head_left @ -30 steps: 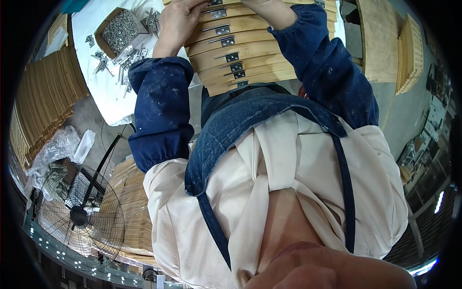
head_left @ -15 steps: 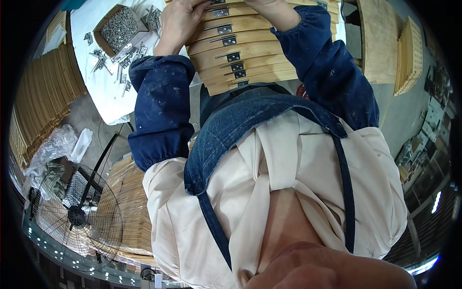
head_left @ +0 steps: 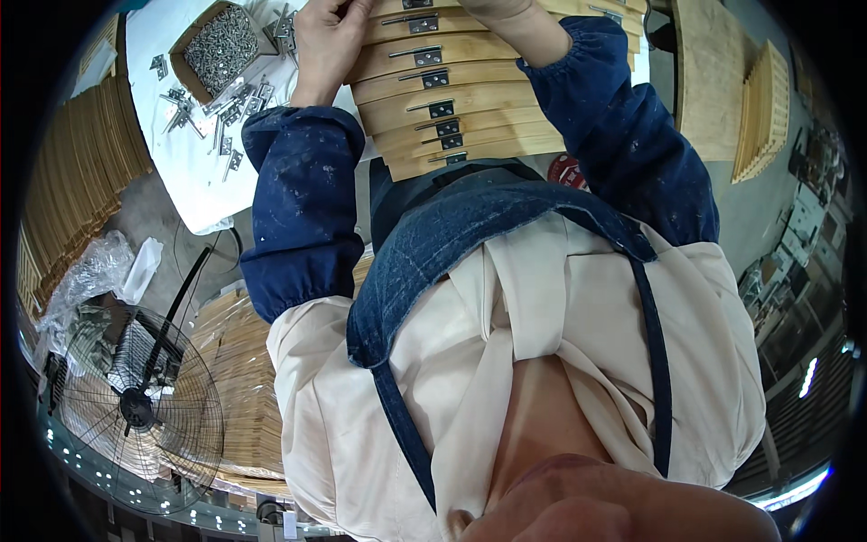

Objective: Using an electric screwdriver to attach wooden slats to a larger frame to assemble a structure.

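Note:
Several light wooden slats (head_left: 506,101) lie side by side in front of me, each with a small metal hinge (head_left: 434,79) with a thin pin on it. At the upper edge, my left hand (head_left: 327,50) is beside the left ends of the far slats, its fingers curled with thumb and forefinger close together. Whatever they may hold is too small or hidden. My right hand (head_left: 502,13) hangs over the far slats, right of the hinge row. Its fingers are cut off by the picture's top edge.
On the white-covered table (head_left: 185,181) at left are a cardboard box of screws (head_left: 217,52) and loose hinges (head_left: 237,101). Stacked wooden pieces (head_left: 77,181) stand at far left, with a floor fan (head_left: 137,408) below. At right is a wooden board (head_left: 709,86) with more slats (head_left: 760,113).
My left hand's fingers have drawn slightly left and up, away from the far hinge. My right hand has shifted a little right. The whole view has moved slightly.

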A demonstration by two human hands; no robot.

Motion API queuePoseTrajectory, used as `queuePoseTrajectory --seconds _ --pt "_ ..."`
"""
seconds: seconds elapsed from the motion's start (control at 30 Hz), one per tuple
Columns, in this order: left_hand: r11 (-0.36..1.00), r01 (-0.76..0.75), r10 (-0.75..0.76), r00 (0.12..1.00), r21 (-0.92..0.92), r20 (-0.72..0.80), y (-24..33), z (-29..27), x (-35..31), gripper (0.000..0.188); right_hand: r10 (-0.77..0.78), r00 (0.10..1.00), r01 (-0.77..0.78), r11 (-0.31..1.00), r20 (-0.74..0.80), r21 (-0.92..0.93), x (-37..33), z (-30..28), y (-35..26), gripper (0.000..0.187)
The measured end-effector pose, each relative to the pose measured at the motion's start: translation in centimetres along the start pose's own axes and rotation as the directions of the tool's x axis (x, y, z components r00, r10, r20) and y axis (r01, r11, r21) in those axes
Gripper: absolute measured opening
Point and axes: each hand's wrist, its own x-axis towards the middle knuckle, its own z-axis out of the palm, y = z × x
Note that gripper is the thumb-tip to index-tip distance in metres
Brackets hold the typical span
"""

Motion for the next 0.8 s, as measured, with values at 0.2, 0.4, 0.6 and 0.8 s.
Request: queuePoseTrajectory --seconds 0.2,0.4,0.6,0.8 --pt "0.999 -0.011 0.011 1.000 -0.037 -0.006 0.3 0.2 0.3 0.015 0.113 0.993 -0.113 0.994 0.028 -0.001 0.8 -0.7 -0.5 0.022" --pt "0.999 0.000 0.000 1.000 -0.032 -0.016 0.2 0.1 0.2 0.015 0.018 0.999 -0.024 0.991 0.044 0.133 0.8 -1.2 1.2 0.025" --pt "1.000 -0.010 0.011 0.999 0.014 -0.034 -0.6 -0.1 -0.1 0.016 -0.101 0.993 0.095 0.990 0.056 0.105 -0.9 0.3 0.4 0.033" --pt "0.998 -0.005 0.004 1.000 -0.055 -0.011 -0.6 -0.2 0.0 0.019 0.017 1.000 -0.018 0.997 0.013 0.073 -0.9 -0.5 0.1 0.030"
